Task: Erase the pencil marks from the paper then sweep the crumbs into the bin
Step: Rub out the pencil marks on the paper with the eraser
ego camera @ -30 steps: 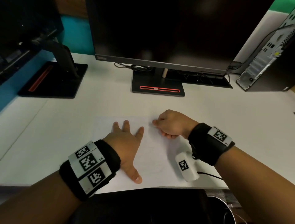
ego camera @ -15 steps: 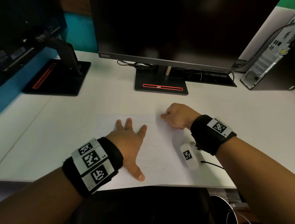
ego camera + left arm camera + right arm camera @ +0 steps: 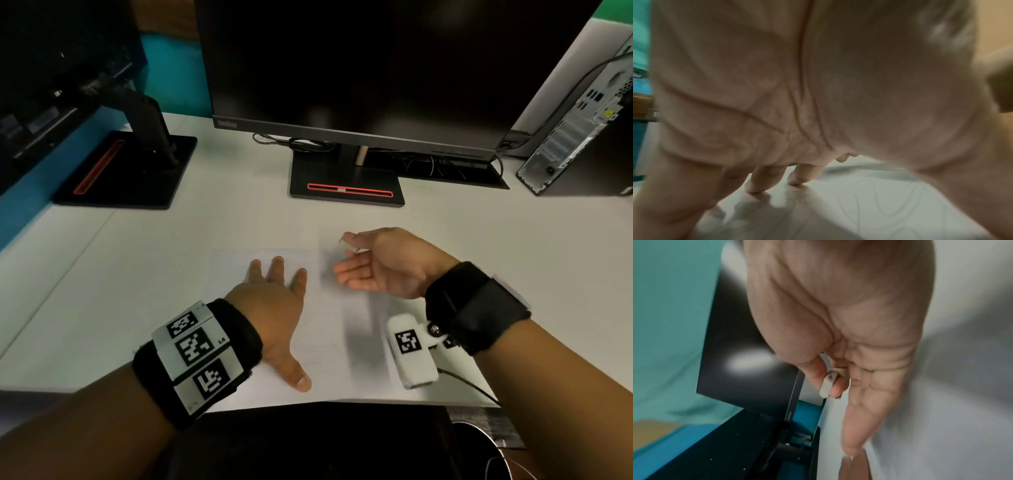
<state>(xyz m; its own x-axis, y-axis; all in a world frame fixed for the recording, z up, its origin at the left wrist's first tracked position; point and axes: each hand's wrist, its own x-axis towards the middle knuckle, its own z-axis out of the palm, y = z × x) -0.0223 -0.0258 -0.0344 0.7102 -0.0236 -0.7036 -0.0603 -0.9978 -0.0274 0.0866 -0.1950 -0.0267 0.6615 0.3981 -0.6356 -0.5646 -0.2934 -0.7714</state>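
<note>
A white sheet of paper [image 3: 342, 342] lies on the white desk [image 3: 171, 257] near its front edge. Faint pencil lines [image 3: 890, 203] show on it in the left wrist view. My left hand [image 3: 287, 322] presses flat on the sheet's left half, its fingers [image 3: 754, 186] spread and touching the paper. My right hand [image 3: 359, 263] stands on its edge over the sheet's upper right, palm facing left, the outer fingers stretched out. Its thumb and forefinger pinch a small white eraser [image 3: 827, 384] with dark smudges. Crumbs are too small to tell.
A dark monitor on a black stand [image 3: 346, 188] stands behind the paper, with cables [image 3: 308, 144] at its foot. A second monitor stand [image 3: 126, 171] is at the back left, a computer tower [image 3: 582, 137] at the back right. A dark round rim [image 3: 479, 442] shows below the desk's front right.
My right hand has gone from a knuckles-up fist on the paper to standing on its edge with palm showing and fingers stretched. My left hand stays flat on the sheet.
</note>
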